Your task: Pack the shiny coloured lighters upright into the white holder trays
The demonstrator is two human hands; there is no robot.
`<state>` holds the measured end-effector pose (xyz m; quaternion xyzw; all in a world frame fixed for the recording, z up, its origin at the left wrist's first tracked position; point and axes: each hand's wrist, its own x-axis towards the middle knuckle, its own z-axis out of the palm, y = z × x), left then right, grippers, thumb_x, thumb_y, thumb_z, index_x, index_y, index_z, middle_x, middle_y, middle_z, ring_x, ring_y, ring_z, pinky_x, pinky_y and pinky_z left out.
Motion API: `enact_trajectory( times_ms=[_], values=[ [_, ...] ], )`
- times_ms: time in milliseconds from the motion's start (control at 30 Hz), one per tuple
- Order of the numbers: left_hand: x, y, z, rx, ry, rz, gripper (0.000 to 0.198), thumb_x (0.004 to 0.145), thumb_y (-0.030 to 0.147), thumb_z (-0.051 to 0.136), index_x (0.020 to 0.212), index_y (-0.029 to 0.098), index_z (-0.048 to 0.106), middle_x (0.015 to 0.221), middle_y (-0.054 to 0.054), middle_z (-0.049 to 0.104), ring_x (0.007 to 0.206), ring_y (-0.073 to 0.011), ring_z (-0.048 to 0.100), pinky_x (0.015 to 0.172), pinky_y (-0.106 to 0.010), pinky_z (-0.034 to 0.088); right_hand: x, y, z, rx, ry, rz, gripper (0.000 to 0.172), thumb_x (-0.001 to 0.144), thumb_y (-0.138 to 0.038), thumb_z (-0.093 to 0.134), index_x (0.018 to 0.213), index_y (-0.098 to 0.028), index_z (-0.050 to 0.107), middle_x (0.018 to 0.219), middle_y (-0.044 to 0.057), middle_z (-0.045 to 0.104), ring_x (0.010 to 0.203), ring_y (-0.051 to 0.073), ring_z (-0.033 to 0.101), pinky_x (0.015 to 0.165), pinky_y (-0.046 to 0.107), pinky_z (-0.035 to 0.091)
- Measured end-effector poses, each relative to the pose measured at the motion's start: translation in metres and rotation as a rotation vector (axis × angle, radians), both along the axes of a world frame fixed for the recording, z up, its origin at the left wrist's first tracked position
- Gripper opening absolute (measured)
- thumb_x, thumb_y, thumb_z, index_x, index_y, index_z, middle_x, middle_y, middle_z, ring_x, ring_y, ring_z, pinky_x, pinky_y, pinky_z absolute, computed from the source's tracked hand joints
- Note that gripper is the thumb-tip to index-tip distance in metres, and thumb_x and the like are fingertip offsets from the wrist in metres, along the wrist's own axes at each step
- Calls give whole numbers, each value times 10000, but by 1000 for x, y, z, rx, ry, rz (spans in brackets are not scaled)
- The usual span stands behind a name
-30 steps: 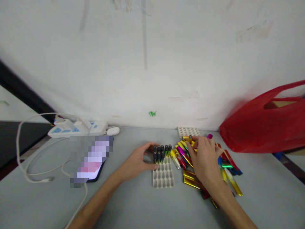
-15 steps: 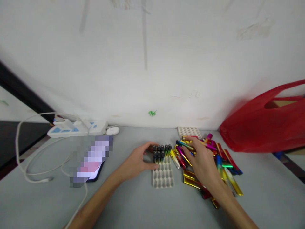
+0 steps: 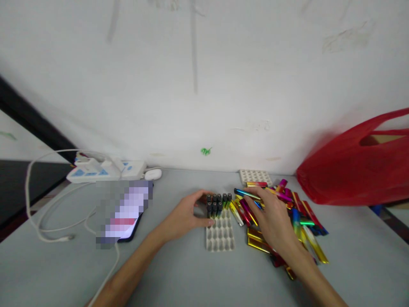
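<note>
Around the left side of a pale, pitted tray [image 3: 220,238] sits my left hand [image 3: 182,218], steadying it with the thumb at the near side and the fingers at the back. Several black-topped slim sticks [image 3: 214,205] stand upright in the tray's far rows; the nearer hollows hold nothing. My right hand [image 3: 275,217] pinches a shiny blue tube [image 3: 246,194] between thumb and fingers, over a loose heap of shiny metallic tubes [image 3: 259,246] in gold, red, purple and green. The palm hides part of that heap.
A second pale tray [image 3: 254,176] lies against the wall behind the heap. A red bag [image 3: 351,170] stands at the right. To the left are a phone [image 3: 128,213], a white power strip [image 3: 108,170], a white charging case [image 3: 153,174] and a loose white cable [image 3: 28,192].
My right hand has shifted the blue tube slightly up and left, away from the heap. A red and gold tube behind the hand shows more now. My left hand stays at the tray.
</note>
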<state>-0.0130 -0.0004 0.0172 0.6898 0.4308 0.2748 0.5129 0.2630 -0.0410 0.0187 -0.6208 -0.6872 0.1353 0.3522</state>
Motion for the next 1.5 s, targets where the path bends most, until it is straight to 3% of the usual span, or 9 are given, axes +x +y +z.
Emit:
enact_trajectory(
  times_ms=[233,433,633,767,967,1233,1333,1500],
  values=[
    [0,1,-2,34,-10,-5,610,746,208,967,1314,220,747,1355,-56,789,1236,-304,707,1087,-386,511,-7,-1,-4,-51,64,102,135,1120,-353,544,1138,-241,617,1191,122,794,1135,341,690,973,490,525],
    [1,0,0,1,-16,-7,618,735,216,960,1313,192,741,1347,-80,792,1231,-321,707,1035,-376,532,0,1,-4,-70,8,80,124,1144,-344,489,1218,-252,527,1111,89,810,1110,344,656,1044,520,427],
    [1,1,0,-7,-20,-5,630,726,223,959,1316,184,740,1346,-91,789,1234,-322,706,1048,-388,530,1,-1,-4,-97,-4,80,153,1152,-388,473,1237,-268,518,1123,88,818,1150,356,642,1034,498,391],
    [0,0,0,8,-4,4,617,730,230,950,1311,199,743,1349,-93,788,1248,-331,701,1046,-403,536,-1,-3,-2,-107,-19,119,152,1161,-408,460,1212,-273,509,1002,50,831,1102,351,686,1061,506,346],
    [-1,1,-2,3,3,5,636,729,244,953,1325,193,736,1327,-95,790,1219,-332,708,1028,-399,544,2,-2,3,-72,-42,20,177,1153,-431,472,1167,-260,516,889,43,831,987,355,716,1018,487,354],
    [1,0,0,3,3,12,600,730,245,953,1292,199,748,1316,-79,794,1223,-325,708,1038,-385,533,10,2,3,103,-302,-183,176,1121,-352,438,1145,-205,531,963,178,816,926,409,737,899,500,392],
    [0,-1,0,-4,34,21,635,723,239,958,1321,214,745,1316,-74,795,1216,-329,704,1037,-399,516,8,0,8,65,-104,-219,209,1116,-439,483,1125,-236,531,901,128,801,864,378,723,841,474,424],
    [0,-1,-2,-1,65,29,652,725,242,954,1342,230,740,1323,-67,791,1227,-333,688,1045,-411,487,1,0,14,-120,643,-83,347,1027,-572,690,1112,-263,558,916,52,801,837,274,737,799,392,506]
  ],
)
